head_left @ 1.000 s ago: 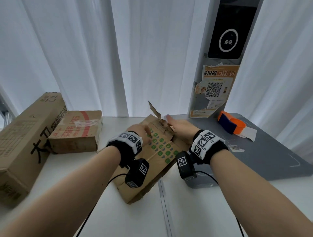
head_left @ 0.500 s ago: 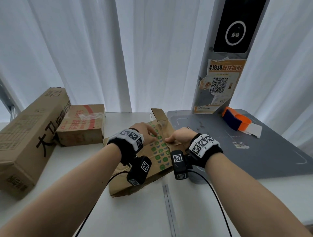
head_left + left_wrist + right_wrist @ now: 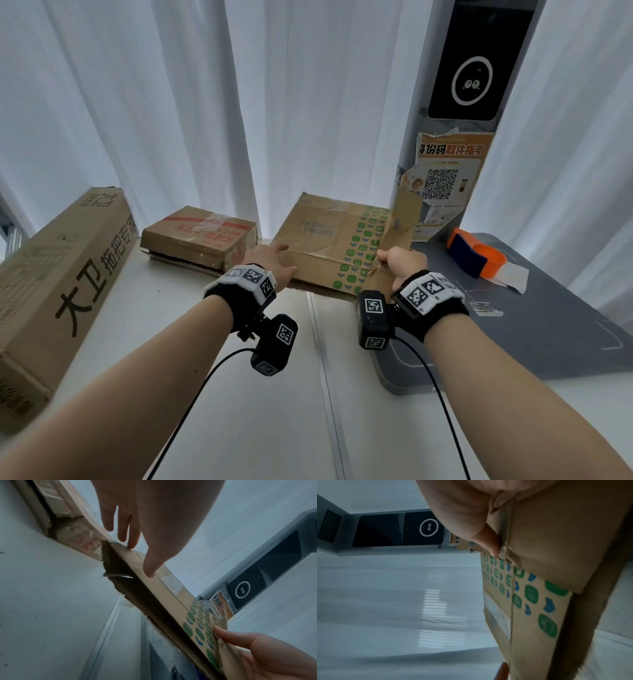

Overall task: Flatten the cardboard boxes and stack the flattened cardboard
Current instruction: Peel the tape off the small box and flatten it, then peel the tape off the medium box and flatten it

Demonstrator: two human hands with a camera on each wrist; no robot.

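A flattened brown cardboard (image 3: pixel 325 236) with a green and blue print stands tilted at the back of the white table, far edge raised. My right hand (image 3: pixel 399 262) pinches its near right part, where a torn flap sticks up; the right wrist view shows the thumb (image 3: pixel 491 543) pressing on the printed cardboard (image 3: pixel 556 547). My left hand (image 3: pixel 270 255) is open, and its straight fingertips (image 3: pixel 132 545) touch the near left corner of the cardboard (image 3: pixel 171 588). A small box with red tape (image 3: pixel 202 236) and a long box (image 3: pixel 58 281) lie to the left, both still in box form.
A grey mat (image 3: pixel 548 325) covers the table's right side, with an orange and blue tape dispenser (image 3: pixel 476 257) and paper slips on it. A grey post with a dark screen (image 3: pixel 472 68) and a poster (image 3: pixel 445 178) stands behind. White curtains hang at the back.
The printed cardboard has gone from lying in front of me to tilted up farther back. Both hands moved forward with it. The left hand slid from its top face to its near left corner.
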